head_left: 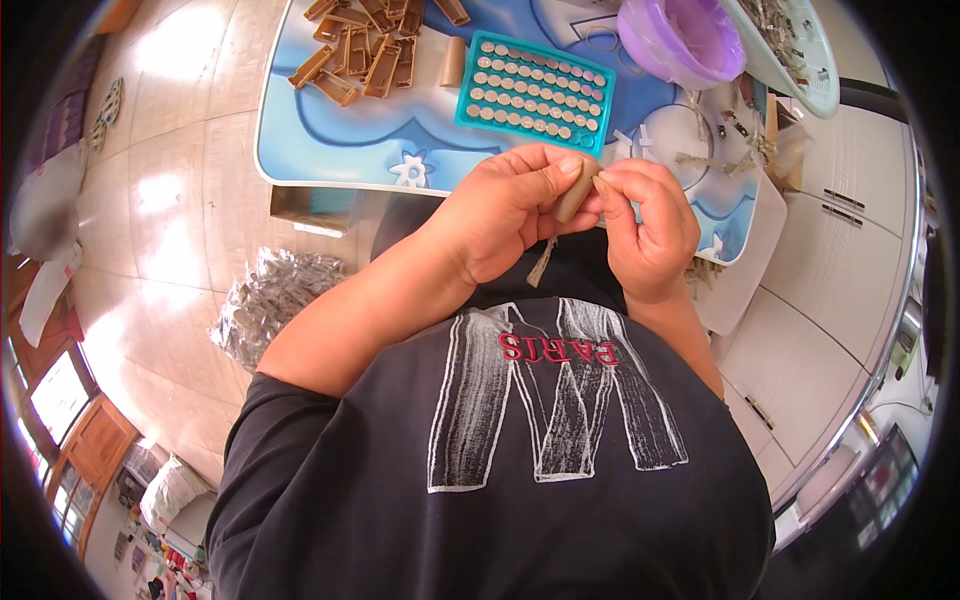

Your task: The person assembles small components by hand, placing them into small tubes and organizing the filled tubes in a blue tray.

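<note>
Between the thumb and fingers of my left hand (515, 205) is a small tan casing (572, 203), narrow and tilted. A pale, twisted strip (541, 262) hangs below that hand; where its upper end goes is hidden. My right hand (650, 225) is closed in a pinch at the casing's upper right edge, and whatever its fingertips hold is too small to name. Just beyond both hands lies a teal tray (462, 112) with rows of round silvery discs (517, 101). Another tan casing (453, 62) lies against the tray's left side.
Several open brown casings (383, 66) are piled at the table's far left. A purple bowl (680, 45) and a pale green basket (820, 80) of small parts stand far right. A crinkled silver bag (270, 300) is on the floor, left. White drawers (810, 335) flank the right side.
</note>
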